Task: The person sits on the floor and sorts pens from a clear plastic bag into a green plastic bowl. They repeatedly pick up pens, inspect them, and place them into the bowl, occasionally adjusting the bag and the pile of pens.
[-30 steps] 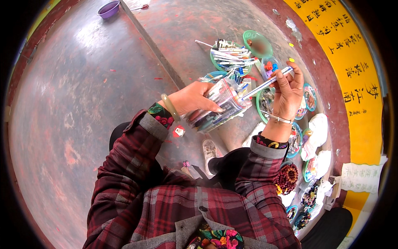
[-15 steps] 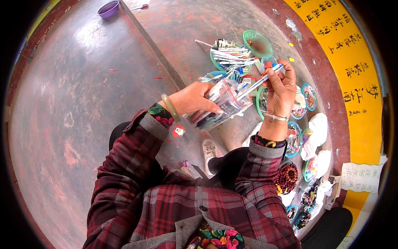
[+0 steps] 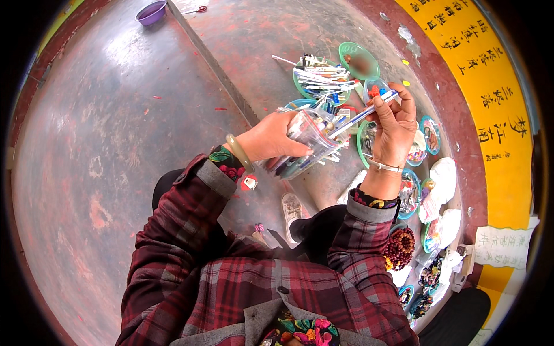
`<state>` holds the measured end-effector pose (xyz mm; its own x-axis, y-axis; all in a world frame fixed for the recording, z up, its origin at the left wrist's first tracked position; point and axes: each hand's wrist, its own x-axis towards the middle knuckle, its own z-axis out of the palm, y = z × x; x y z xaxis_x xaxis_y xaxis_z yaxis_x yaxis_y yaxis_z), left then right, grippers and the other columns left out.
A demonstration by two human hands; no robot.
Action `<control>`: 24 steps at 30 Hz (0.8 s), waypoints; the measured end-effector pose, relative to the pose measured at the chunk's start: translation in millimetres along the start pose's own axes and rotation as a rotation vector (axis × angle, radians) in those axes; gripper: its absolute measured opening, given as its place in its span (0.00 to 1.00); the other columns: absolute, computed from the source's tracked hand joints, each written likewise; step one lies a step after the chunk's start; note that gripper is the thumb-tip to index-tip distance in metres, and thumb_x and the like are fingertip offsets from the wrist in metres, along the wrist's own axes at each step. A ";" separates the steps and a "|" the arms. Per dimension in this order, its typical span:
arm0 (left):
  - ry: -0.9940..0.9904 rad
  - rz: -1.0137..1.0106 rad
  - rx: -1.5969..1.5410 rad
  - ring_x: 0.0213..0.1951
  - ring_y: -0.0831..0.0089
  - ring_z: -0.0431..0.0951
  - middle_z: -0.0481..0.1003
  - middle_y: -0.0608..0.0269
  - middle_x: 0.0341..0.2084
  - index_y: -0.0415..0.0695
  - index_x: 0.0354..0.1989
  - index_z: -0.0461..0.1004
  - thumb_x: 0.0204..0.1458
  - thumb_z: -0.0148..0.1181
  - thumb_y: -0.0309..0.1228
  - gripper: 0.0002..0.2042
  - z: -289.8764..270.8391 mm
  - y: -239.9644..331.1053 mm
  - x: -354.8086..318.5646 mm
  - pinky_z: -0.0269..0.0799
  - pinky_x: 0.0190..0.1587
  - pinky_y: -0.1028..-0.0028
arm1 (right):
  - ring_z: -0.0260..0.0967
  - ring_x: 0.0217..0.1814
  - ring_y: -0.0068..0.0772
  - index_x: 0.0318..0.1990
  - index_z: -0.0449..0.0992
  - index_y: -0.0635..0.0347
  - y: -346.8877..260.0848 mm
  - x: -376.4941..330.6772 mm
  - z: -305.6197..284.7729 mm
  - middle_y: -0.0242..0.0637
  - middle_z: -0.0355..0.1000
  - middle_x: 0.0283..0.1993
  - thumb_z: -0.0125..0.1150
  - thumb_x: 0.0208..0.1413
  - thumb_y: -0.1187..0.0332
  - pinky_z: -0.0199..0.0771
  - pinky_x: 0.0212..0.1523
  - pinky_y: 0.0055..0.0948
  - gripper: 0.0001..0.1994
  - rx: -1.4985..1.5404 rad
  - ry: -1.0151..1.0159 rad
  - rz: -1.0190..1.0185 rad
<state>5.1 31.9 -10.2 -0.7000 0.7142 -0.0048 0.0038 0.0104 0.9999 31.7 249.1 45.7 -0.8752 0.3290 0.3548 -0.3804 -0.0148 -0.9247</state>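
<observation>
My left hand (image 3: pixel 271 137) is closed round a clear plastic zip bag (image 3: pixel 306 151) filled with several pens, its mouth facing up and to the right. Between the thumb and fingers of my right hand (image 3: pixel 392 124) is a white and blue pen (image 3: pixel 369 112). The pen slants down to the left, and its lower end reaches the bag's mouth. Whether that tip is inside the bag or just at its edge I cannot tell. Beyond the bag stands a green basket (image 3: pixel 296 81) heaped with white pens (image 3: pixel 326 81).
Along the right lie a green bowl (image 3: pixel 369 52), a small blue-rimmed basket (image 3: pixel 430 134), a blue basket (image 3: pixel 416 183) and a pile of dark red beads (image 3: pixel 402 248). At the far left sits a purple basin (image 3: pixel 151 12), near red-handled scissors (image 3: pixel 200 9). My shoe (image 3: pixel 292 209) rests below the bag.
The bag's mouth has tilted and opened a little more toward me. My right hand has shifted slightly to the right with the pen still in its fingers.
</observation>
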 end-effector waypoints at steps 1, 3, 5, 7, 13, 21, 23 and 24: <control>-0.011 -0.041 -0.009 0.36 0.80 0.70 0.73 0.65 0.35 0.37 0.48 0.67 0.41 0.65 0.29 0.24 -0.5 1.5 -0.9 0.69 0.41 0.76 | 0.69 0.26 0.21 0.47 0.69 0.61 0.6 0.5 0.0 0.33 0.72 0.28 0.61 0.49 0.77 0.71 0.27 0.18 0.16 -0.006 -0.022 0.008; -0.042 -0.123 -0.027 0.36 0.81 0.70 0.73 0.65 0.35 0.37 0.48 0.67 0.41 0.65 0.28 0.24 0.6 13.0 -2.4 0.69 0.41 0.76 | 0.69 0.26 0.20 0.46 0.70 0.62 2.9 0.5 -2.2 0.33 0.72 0.28 0.60 0.50 0.77 0.70 0.27 0.17 0.15 -0.021 -0.059 0.025; -0.052 -0.104 -0.024 0.37 0.81 0.70 0.73 0.65 0.36 0.37 0.49 0.66 0.42 0.64 0.28 0.23 0.4 10.9 -1.4 0.69 0.42 0.76 | 0.69 0.26 0.19 0.45 0.71 0.62 5.9 -0.9 -1.5 0.33 0.72 0.29 0.59 0.51 0.76 0.71 0.27 0.17 0.13 -0.042 -0.112 0.059; -0.055 -0.058 -0.046 0.39 0.81 0.70 0.73 0.65 0.37 0.37 0.49 0.66 0.43 0.64 0.27 0.23 -1.1 2.7 0.4 0.68 0.43 0.77 | 0.69 0.27 0.19 0.44 0.72 0.62 9.6 -2.4 0.6 0.33 0.73 0.29 0.59 0.51 0.76 0.71 0.27 0.17 0.12 -0.063 -0.164 0.103; -0.037 -0.023 -0.152 0.41 0.81 0.70 0.73 0.65 0.40 0.37 0.50 0.65 0.46 0.62 0.26 0.21 -4.7 -3.2 2.9 0.67 0.46 0.77 | 0.69 0.28 0.17 0.40 0.73 0.62 10.8 -7.0 12.0 0.29 0.73 0.28 0.60 0.51 0.77 0.70 0.29 0.16 0.09 -0.075 -0.231 0.152; 0.011 0.018 -0.228 0.41 0.81 0.70 0.73 0.65 0.39 0.37 0.50 0.66 0.47 0.62 0.26 0.21 -5.3 -1.2 1.0 0.67 0.46 0.77 | 0.66 0.28 0.15 0.34 0.73 0.61 19.5 -12.6 24.7 0.28 0.72 0.27 0.64 0.46 0.79 0.66 0.30 0.15 0.08 -0.121 -0.158 0.089; 0.016 0.026 -0.231 0.41 0.81 0.70 0.73 0.66 0.39 0.37 0.49 0.66 0.47 0.61 0.26 0.20 -5.3 -1.8 1.3 0.67 0.45 0.77 | 0.66 0.28 0.15 0.32 0.74 0.61 21.0 -13.7 27.6 0.27 0.72 0.27 0.65 0.44 0.79 0.66 0.30 0.15 0.08 -0.157 -0.143 0.056; 0.018 0.030 -0.233 0.41 0.81 0.70 0.73 0.66 0.39 0.37 0.49 0.66 0.47 0.61 0.26 0.20 -5.2 -2.0 1.6 0.67 0.45 0.77 | 0.66 0.28 0.14 0.31 0.74 0.61 23.4 -13.9 28.3 0.27 0.72 0.27 0.66 0.43 0.79 0.65 0.30 0.16 0.07 -0.199 -0.142 0.026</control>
<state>0.2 29.4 -12.1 -0.7146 0.6991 0.0232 -0.1385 -0.1739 0.9750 26.5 217.5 23.0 -0.9224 0.1950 0.3334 -0.3031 0.1696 -0.9377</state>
